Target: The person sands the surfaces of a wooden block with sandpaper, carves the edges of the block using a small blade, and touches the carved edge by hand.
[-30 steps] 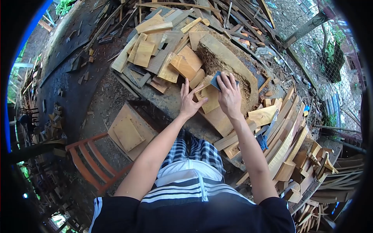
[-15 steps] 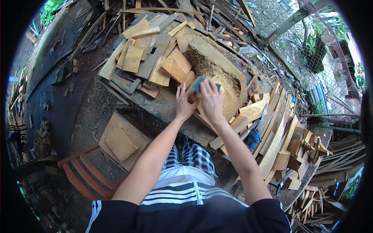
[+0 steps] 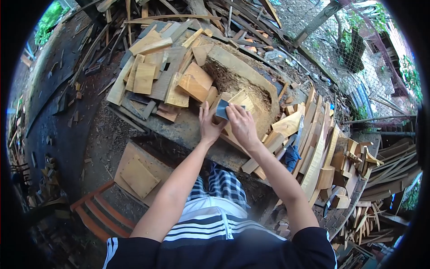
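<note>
Close together over the workbench (image 3: 179, 127), my two hands are at one small wooden block (image 3: 218, 119). My left hand (image 3: 210, 127) grips its near left side, thumb and fingers bent around it. A dark blue-grey sheet that looks like sandpaper (image 3: 221, 109) lies over the block's top, pinched in the fingers of my right hand (image 3: 242, 124). Much of the block is hidden by the sheet and my fingers. Just beyond the hands is a sawdust-filled hollow (image 3: 260, 99) in the bench.
Stacked wooden blocks (image 3: 195, 81) and boards (image 3: 144, 78) cover the bench's left side. Long strips (image 3: 317, 166) and a blue cloth (image 3: 292, 158) lie on the right. A slatted wooden chair (image 3: 101, 215) stands lower left, beside a board-topped surface (image 3: 139, 177).
The sheet and my right hand have shifted slightly left and toward me, and the sheet now shows more of its face. The whole view has drifted a little.
</note>
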`<state>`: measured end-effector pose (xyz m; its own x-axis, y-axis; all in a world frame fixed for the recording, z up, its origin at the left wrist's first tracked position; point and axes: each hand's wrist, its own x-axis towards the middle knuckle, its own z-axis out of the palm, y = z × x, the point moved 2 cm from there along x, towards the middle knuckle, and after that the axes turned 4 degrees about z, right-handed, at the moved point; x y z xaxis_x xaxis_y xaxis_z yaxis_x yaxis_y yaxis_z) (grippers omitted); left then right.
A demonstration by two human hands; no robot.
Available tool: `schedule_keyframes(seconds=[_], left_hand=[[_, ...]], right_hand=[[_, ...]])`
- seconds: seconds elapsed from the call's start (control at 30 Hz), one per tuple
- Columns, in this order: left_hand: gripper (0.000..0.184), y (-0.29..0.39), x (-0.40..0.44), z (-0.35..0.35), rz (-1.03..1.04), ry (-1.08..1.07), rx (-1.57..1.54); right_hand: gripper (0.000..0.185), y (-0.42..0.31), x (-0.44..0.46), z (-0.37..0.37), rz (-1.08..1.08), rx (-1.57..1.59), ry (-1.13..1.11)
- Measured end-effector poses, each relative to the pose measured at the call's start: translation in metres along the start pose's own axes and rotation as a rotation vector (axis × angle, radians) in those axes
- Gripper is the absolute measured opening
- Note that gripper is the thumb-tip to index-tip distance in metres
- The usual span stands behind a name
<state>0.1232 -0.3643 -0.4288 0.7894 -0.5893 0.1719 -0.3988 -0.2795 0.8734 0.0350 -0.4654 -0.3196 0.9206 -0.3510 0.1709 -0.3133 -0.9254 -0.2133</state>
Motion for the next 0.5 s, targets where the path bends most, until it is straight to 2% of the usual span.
schedule_keyframes(seconds=[0.1,0.2,0.27,0.3,0.33,0.37,0.4,0.5], left_hand=[[0.062,0.005,0.002,-0.002,-0.039,-0.020,-0.044],[0.066,0.008,0.003,-0.006,-0.026,-0.079,-0.052],[0.067,0.010,0.006,-0.008,-0.042,-0.095,-0.022],[0.066,0.009,0.009,-0.008,-0.025,-0.118,-0.032],[0.070,-0.005,0.013,-0.004,-0.004,-0.155,-0.029],[0.071,-0.007,0.018,-0.004,-0.029,-0.186,-0.051],[0.072,-0.010,0.021,-0.007,-0.059,-0.216,-0.071],[0.075,-0.002,0.030,-0.017,-0.043,-0.270,0.012]], right_hand=[[0.044,0.004,0.002,-0.005,0.012,0.056,0.017],[0.045,0.007,0.003,-0.017,0.182,0.131,0.177],[0.045,0.020,0.010,-0.013,0.130,0.215,0.166],[0.046,0.037,0.017,-0.003,0.157,0.305,0.235],[0.044,0.056,0.023,0.002,0.237,0.528,0.225],[0.040,0.058,0.029,-0.008,0.349,0.613,0.242],[0.035,0.060,0.036,-0.016,0.414,0.640,0.233],[0.034,0.063,0.030,-0.023,0.412,0.526,0.246]])
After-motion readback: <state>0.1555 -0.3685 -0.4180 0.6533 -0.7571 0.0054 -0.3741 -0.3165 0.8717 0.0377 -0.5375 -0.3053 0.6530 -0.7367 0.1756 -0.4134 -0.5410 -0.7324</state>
